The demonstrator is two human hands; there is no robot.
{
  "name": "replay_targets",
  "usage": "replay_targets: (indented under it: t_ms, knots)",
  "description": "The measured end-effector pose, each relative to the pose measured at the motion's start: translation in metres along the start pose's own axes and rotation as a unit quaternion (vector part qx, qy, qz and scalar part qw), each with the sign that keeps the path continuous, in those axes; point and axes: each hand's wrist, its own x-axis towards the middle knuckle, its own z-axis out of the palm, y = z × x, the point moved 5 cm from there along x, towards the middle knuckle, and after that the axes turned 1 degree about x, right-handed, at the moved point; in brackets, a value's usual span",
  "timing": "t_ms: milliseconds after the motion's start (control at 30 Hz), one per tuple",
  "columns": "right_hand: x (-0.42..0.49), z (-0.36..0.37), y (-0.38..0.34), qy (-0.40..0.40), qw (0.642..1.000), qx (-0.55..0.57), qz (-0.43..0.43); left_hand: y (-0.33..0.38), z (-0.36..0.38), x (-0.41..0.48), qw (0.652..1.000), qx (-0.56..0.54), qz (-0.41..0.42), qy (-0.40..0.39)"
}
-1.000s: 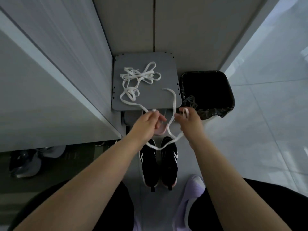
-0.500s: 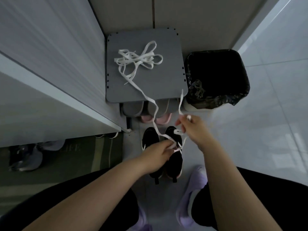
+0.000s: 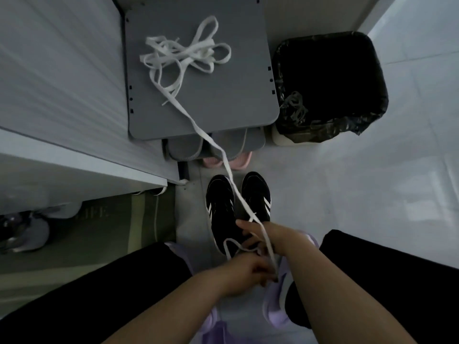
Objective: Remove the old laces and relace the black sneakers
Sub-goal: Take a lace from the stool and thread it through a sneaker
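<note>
Black sneakers [image 3: 221, 209]: both hands now lowered to them.
White lace [image 3: 185, 112]: drawn taut off stool [image 3: 223, 108].
Left hand [image 3: 248, 271]: fingers pinch lace.
Right hand [image 3: 265, 235]: finger state cannot be told.
Stage: threading judged next.

The person wore plain black trousers [image 3: 119, 281] on both legs. The feet were in pale lilac shoes [image 3: 275, 306] with smooth, rounded, chunky sides. Both forearms [image 3: 330, 294] were bare, and so were the left hand [image 3: 248, 274] and the right hand [image 3: 265, 234].
</note>
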Motion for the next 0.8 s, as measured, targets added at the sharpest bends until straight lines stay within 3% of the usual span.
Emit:
replay_targets:
  t_ms: [67,100,233,367,400,433,500,533,600,633,667,733,800]
  knots:
    - [-0.006,0.021,-0.008,-0.154,0.987,0.042,-0.033,0.003,0.019,0.002,0.999,-0.007,0.015,-0.051]
    - [-0.01,0.022,-0.014,-0.195,0.972,0.108,-0.072,0.001,0.024,0.003,0.998,-0.009,0.014,-0.067]
    - [-0.023,-0.003,-0.038,-0.26,0.86,0.39,-0.203,-0.042,0.018,0.001,0.994,-0.017,-0.06,-0.093]
    - [-0.044,-0.017,-0.052,-0.383,0.783,0.374,-0.318,-0.089,-0.003,-0.014,0.981,0.03,-0.161,-0.104]
    - [-0.049,-0.018,-0.054,-0.377,0.786,0.36,-0.333,-0.094,-0.011,-0.015,0.981,0.05,-0.168,-0.086]
    - [-0.05,-0.017,-0.053,-0.341,0.814,0.343,-0.321,-0.091,-0.023,-0.013,0.984,0.052,-0.167,-0.039]
    - [-0.047,-0.01,-0.043,-0.249,0.898,0.265,-0.25,-0.063,-0.06,-0.012,0.978,-0.089,-0.133,0.137]
    - [-0.046,-0.003,-0.038,-0.224,0.928,0.205,-0.216,-0.042,-0.08,-0.014,0.941,-0.244,-0.103,0.212]
    - [-0.039,0.011,-0.027,-0.205,0.961,0.081,-0.169,0.006,-0.111,-0.019,0.81,-0.543,-0.014,0.222]
    - [-0.034,0.016,-0.022,-0.192,0.969,0.034,-0.151,0.029,-0.126,-0.027,0.756,-0.621,0.038,0.205]
    - [-0.027,0.019,-0.017,-0.168,0.977,0.005,-0.134,0.051,-0.141,-0.038,0.726,-0.655,0.086,0.193]
    - [-0.015,0.014,-0.007,-0.086,0.99,0.014,-0.112,0.082,-0.167,-0.065,0.72,-0.642,0.156,0.213]
    - [-0.006,0.0,0.0,0.018,0.991,0.059,-0.115,0.097,-0.187,-0.09,0.739,-0.587,0.198,0.267]
